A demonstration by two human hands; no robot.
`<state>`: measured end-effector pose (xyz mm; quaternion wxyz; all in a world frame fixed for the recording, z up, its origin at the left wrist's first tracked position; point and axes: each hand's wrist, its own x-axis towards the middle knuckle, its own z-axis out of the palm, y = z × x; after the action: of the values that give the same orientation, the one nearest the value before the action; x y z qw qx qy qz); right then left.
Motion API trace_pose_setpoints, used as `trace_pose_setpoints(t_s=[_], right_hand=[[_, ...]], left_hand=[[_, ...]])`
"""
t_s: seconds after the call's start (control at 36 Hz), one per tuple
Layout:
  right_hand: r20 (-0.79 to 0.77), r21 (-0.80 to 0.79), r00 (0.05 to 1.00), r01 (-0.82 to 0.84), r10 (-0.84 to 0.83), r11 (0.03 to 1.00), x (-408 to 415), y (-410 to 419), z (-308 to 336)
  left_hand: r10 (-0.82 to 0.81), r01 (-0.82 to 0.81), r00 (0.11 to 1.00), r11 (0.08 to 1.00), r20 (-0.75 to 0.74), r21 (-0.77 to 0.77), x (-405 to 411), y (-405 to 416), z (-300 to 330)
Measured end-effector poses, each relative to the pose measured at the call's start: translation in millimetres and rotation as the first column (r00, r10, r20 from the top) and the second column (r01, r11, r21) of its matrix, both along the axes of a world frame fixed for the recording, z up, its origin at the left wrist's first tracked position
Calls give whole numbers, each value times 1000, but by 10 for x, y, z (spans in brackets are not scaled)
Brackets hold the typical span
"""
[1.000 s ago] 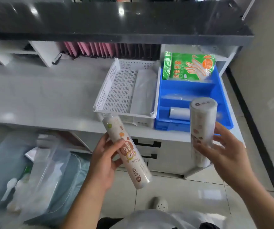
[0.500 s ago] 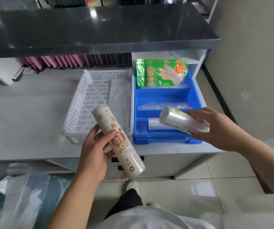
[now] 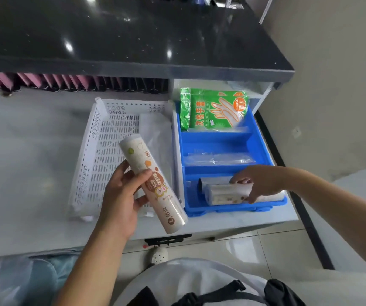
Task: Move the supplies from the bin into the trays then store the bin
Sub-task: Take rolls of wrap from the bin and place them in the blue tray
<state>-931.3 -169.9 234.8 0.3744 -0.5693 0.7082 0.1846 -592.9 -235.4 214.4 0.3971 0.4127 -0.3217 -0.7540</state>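
I am laying a printed roll (image 3: 226, 193) into the nearest compartment of the blue tray (image 3: 263, 149) at centre right, my right hand (image 3: 258, 181) closed around it beside a plain roll (image 3: 215, 180). My left hand (image 3: 120, 195) is gripping another roll (image 3: 153, 182), tilted, at frame centre; its Chinese label is too blurred to read. A green glove pack (image 3: 215, 109) printed 次性手套 is standing in the far compartment. The white basket (image 3: 98, 155) is sitting left of the tray.

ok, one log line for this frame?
stage: loading trays | right hand: setting roll in blue tray near compartment | left hand: holding second roll
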Motion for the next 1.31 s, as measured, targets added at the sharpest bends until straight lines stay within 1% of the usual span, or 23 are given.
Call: trace_pose_setpoints(t_s=[0.17, 0.28, 0.36, 0.44, 0.53, 0.64, 0.75, 0.81, 0.89, 0.97, 1.08, 1.31], right_hand=[[44, -38, 997, 59, -58, 998, 16, 80, 16], [189, -46, 948, 267, -254, 962, 77, 186, -111], [215, -87, 921, 349, -325, 933, 143, 265, -229], [228, -140, 882, 450, -413, 882, 206, 332, -293], [180, -201, 902, 425, -393, 883, 217, 373, -340], [128, -231, 915, 403, -383, 886, 273, 380, -332], [52, -268, 905, 420, -422, 867, 446, 381, -295], [-47, -286, 910, 382, -411, 879, 584, 342, -290], [-239, -300, 907, 270, -346, 915, 765, 247, -348], [-341, -265, 879, 250, -333, 931, 880, 156, -412], [-348, -251, 867, 282, -358, 926, 930, 78, -457], [-258, -231, 901, 294, -349, 928, 888, 134, -464]], left_hand=[[-30, 30, 999, 999, -11, 11, 32, -248, -25], [-69, 69, 998, 998, 3, -3, -4, -383, -47], [-90, 90, 996, 996, 13, -5, -44, -450, -43], [-107, 108, 994, 994, 23, -8, -69, -489, -34], [-122, 123, 992, 992, 28, -20, -91, -506, -28], [-139, 142, 988, 989, 64, -49, -132, -495, -29], [-125, 131, 988, 989, 86, -74, -165, -470, -32], [-121, 129, 988, 989, 95, -79, -179, -448, -35], [-121, 129, 987, 989, 108, -76, -219, -417, -43], [-108, 117, 987, 990, 117, -77, -284, -391, -32], [-98, 111, 987, 989, 130, -96, -368, -375, -4], [-105, 131, 982, 976, 156, -171, -577, -349, 151]])
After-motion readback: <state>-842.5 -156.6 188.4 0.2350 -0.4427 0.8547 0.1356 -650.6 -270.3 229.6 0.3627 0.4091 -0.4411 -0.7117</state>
